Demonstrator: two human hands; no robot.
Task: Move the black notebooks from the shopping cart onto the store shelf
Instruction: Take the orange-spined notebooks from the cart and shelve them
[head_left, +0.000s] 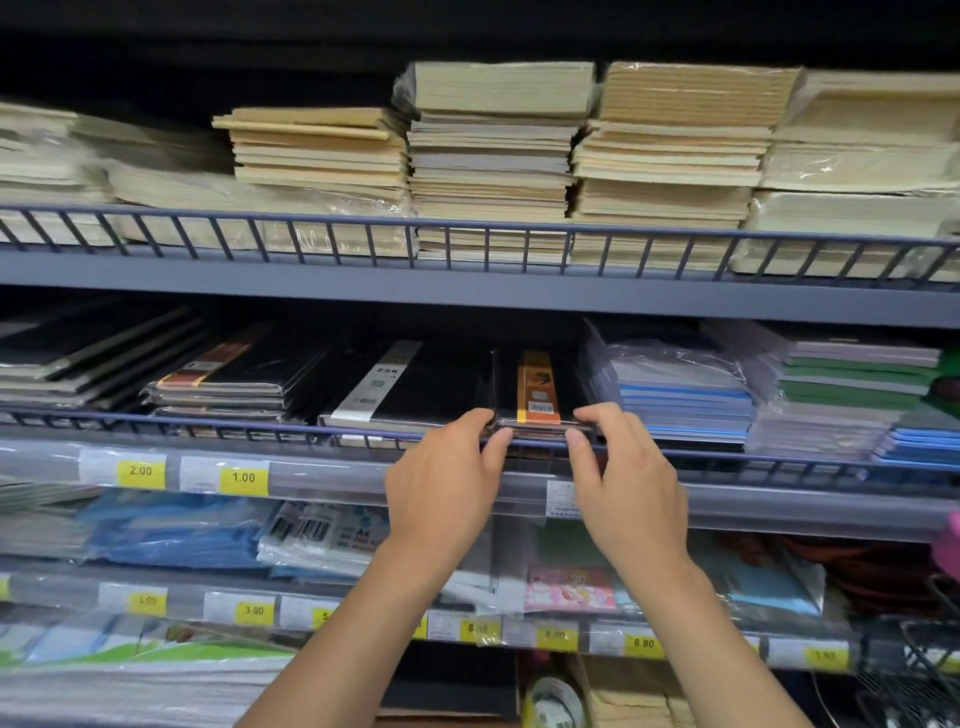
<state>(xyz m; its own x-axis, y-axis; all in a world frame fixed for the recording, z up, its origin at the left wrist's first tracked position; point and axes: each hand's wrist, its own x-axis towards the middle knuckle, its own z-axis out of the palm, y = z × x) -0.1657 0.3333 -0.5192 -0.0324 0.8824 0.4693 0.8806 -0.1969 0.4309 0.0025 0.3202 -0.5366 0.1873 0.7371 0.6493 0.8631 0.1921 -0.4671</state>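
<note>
On the middle tier of the shelf (467, 299), behind its wire rail (208, 418), dark notebooks lie in stacks, with blue pads (685, 400) to the right. Between a white-banded stack (410, 384) and those pads sits a black notebook (540, 387) with an orange band. The left hand (441, 488) pinches its near left corner; the right hand (628, 478) grips its near right corner. Yellow price tags (243, 477) line the edge below.

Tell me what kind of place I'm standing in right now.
Most likely the stationery aisle of a shop. Tiered metal shelves hold stacked notebooks, yellow price tags run along the shelf edges, and both hands, left hand and right hand, are setting a wrapped black notebook among others.
</note>
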